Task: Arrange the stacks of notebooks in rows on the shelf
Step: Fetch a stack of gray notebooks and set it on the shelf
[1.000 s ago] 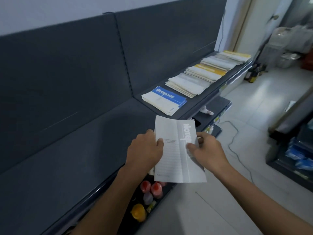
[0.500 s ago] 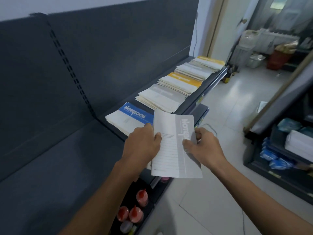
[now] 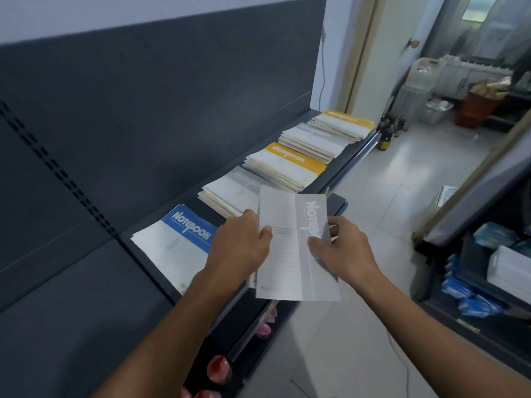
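Note:
Both hands hold a grey-and-white notebook (image 3: 290, 248) just in front of the shelf's front edge. My left hand (image 3: 240, 247) grips its left edge, thumb on the cover. My right hand (image 3: 342, 251) pinches its right side, thumb on the grey band. On the dark shelf (image 3: 138, 234) lies a row of notebook stacks: a blue-banded stack (image 3: 175, 245) nearest, a grey stack (image 3: 230, 191), a yellow-banded stack (image 3: 283, 165), another grey stack (image 3: 311, 139) and a far yellow-banded stack (image 3: 342, 123).
A lower shelf (image 3: 247, 326) under the held notebook carries red-capped bottles (image 3: 218, 369). The shelf's dark back panel (image 3: 143, 96) rises at the left. A tiled floor (image 3: 373, 196) opens to the right, with another rack (image 3: 488, 282) of blue packets at the right edge.
The view has swung right and closer along the shelf, so the stacks now sit nearer. Both hands keep the same hold on the grey notebook, now beside the grey stack.

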The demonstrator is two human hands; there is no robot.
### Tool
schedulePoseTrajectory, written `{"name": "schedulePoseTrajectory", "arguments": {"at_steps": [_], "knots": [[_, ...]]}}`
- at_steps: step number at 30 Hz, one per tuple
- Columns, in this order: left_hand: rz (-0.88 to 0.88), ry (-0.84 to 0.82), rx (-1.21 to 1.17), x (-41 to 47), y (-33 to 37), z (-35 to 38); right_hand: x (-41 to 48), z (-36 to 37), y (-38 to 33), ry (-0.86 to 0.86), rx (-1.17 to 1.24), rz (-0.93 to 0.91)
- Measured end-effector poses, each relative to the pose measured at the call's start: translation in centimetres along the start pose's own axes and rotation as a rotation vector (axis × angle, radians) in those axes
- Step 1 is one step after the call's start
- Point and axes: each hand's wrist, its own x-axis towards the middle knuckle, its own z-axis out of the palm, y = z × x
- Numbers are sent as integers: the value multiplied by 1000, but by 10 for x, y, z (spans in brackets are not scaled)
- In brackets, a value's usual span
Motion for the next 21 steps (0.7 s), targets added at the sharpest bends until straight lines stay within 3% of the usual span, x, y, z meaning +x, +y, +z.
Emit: {"name": "schedulePoseTrajectory", "arguments": {"at_steps": [10, 21], "knots": [[-147, 133, -28, 36, 76, 49, 84, -46, 44, -40, -68, -186], [-572, 253, -103, 66, 38, 39, 169, 6, -14, -307, -80, -410]]}}
